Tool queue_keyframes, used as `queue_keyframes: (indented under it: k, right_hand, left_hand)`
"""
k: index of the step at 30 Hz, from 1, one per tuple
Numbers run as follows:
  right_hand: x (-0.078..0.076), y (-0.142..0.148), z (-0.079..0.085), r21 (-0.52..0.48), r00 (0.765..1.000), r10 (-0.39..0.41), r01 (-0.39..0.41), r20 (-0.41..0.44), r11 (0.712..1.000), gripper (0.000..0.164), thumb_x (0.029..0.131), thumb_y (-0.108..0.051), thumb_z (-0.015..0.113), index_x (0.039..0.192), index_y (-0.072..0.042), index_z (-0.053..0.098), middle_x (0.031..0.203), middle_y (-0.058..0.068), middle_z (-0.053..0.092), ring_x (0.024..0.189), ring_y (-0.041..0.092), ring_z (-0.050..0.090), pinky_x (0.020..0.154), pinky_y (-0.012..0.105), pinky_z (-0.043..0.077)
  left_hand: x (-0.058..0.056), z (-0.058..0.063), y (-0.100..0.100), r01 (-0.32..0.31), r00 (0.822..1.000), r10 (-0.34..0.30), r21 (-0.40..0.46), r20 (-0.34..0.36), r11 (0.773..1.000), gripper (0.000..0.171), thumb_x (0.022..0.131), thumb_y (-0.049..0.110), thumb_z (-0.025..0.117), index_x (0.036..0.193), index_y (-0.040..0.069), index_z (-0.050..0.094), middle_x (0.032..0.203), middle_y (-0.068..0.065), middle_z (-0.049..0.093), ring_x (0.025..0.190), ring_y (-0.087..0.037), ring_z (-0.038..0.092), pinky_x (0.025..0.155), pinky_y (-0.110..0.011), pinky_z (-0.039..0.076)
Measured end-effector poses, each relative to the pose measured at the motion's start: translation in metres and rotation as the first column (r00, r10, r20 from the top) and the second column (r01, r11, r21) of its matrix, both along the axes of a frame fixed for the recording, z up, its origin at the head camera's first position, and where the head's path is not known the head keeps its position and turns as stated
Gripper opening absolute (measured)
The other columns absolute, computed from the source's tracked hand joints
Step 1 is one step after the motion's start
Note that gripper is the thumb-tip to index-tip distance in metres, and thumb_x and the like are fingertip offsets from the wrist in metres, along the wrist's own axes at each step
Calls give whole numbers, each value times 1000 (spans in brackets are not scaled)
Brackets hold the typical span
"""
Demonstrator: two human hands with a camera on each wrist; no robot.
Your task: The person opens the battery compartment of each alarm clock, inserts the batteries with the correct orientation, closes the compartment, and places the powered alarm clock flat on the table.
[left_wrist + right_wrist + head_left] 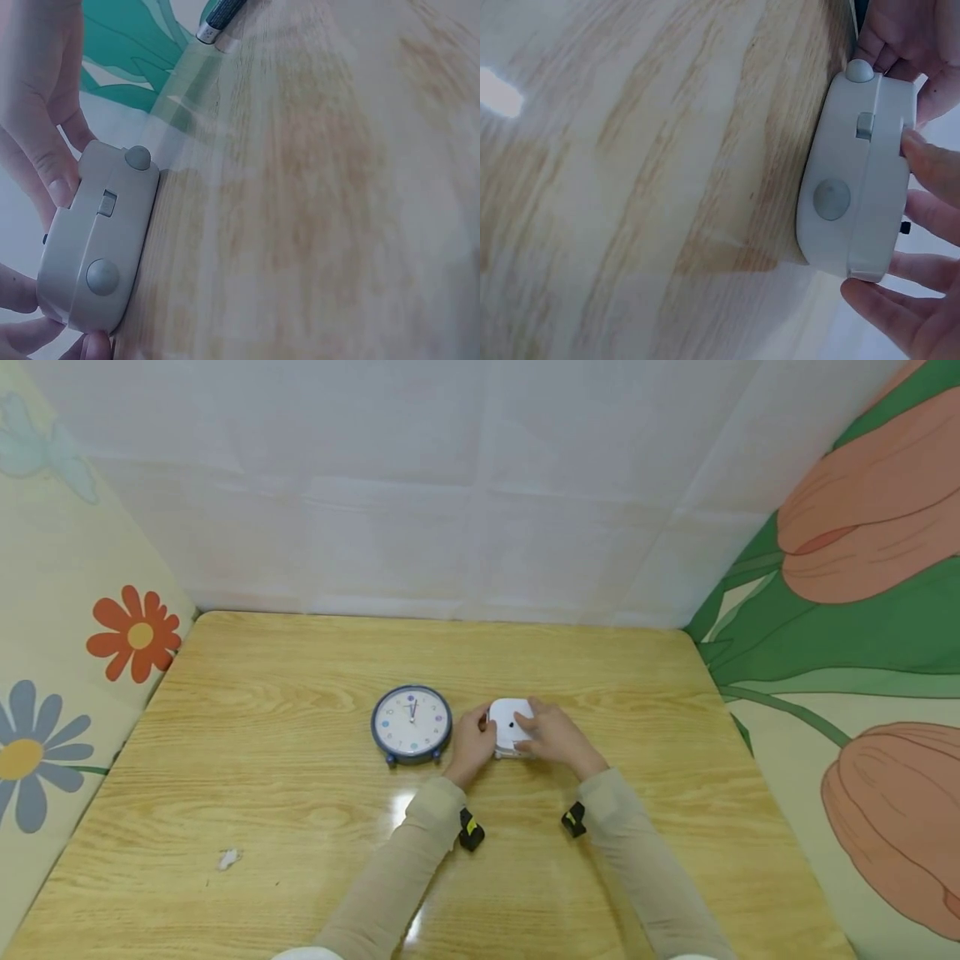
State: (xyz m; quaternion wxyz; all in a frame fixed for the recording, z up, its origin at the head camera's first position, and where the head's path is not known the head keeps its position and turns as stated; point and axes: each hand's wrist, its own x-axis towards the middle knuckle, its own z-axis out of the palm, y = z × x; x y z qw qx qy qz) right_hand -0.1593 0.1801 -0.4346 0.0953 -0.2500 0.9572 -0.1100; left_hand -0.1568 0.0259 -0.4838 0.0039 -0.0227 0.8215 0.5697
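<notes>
A small white alarm clock (506, 710) with rounded corners lies back up on the wooden table, its face hidden. A black knob (905, 227) stands out from its back. Two round grey feet (103, 277) and a small grey switch (107, 203) show on the side towards me. My left hand (471, 747) grips the left edge. From the right, my right hand (561, 739) holds the clock with fingers over its back and side. Its thumb (932, 163) presses at a notch along the back's edge.
A round blue-rimmed alarm clock (412, 723) lies face up just left of my left hand. Towards the table's left front is a crumpled white scrap (228, 858). White cloth (450, 527) hangs behind the table (300, 652), with flower-printed cloth on both sides.
</notes>
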Motion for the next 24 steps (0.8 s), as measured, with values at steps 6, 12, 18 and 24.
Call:
queue_keyframes:
  k: [6, 12, 18, 24]
  right_hand:
    - [0, 0, 0, 16, 1000, -5, 5, 2, 1000, 55, 83, -29, 66, 128, 0, 50, 135, 35, 29, 116, 51, 38, 98, 54, 31]
    - [1, -1, 2, 50, 1000, -13, 13, 0, 999, 56, 83, -31, 66, 129, -3, 50, 136, 33, 30, 118, 50, 36, 97, 54, 33]
    - [2, -3, 3, 79, 980, 103, -90, -173, 993, 38, 78, -27, 70, 108, -3, 66, 125, 21, 52, 117, 38, 44, 98, 45, 36]
    - [8, -6, -4, 42, 887, 256, -260, -385, 965, 8, 76, -9, 72, 72, -6, 65, 88, 9, 67, 83, 24, 62, 77, 35, 50]
  left_hand:
    - [-2, -3, 0, -8, 1000, 8, -16, -19, 1000, 35, 86, 3, 51, 121, -4, 56, 87, -12, 56, 78, -20, 49, 68, -30, 44]
    - [-2, -4, 0, 2, 1000, -2, -14, -9, 1000, 35, 87, 4, 51, 122, -3, 55, 93, -14, 58, 80, -20, 51, 70, -31, 46]
    - [-2, -4, 0, 13, 999, -13, 7, -40, 1000, 34, 86, 1, 51, 119, -4, 57, 93, -15, 60, 81, -21, 53, 71, -30, 47]
    - [-2, -4, 0, 5, 997, -5, 2, -74, 1000, 33, 85, -1, 52, 117, -5, 58, 92, -16, 62, 81, -22, 55, 71, -31, 48]
